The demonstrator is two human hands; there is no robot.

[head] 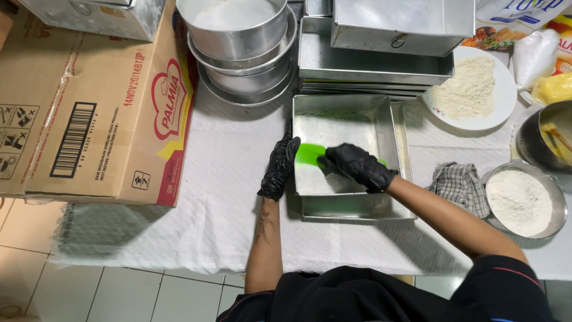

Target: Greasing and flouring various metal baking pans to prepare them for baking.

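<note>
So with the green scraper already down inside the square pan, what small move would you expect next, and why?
Probably a short drag of the green scraper across the floor of the square pan toward its far wall. The right hand grips it with the blade on the pan floor, the left hand braces the pan's left rim, and the metal beyond the blade looks unevenly coated.

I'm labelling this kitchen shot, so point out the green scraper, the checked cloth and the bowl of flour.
green scraper point(308, 153): head view, on its bare blade left of the right hand.
checked cloth point(462, 186): head view, middle of the crumpled fabric.
bowl of flour point(557, 200): head view, on its metal rim.
</note>
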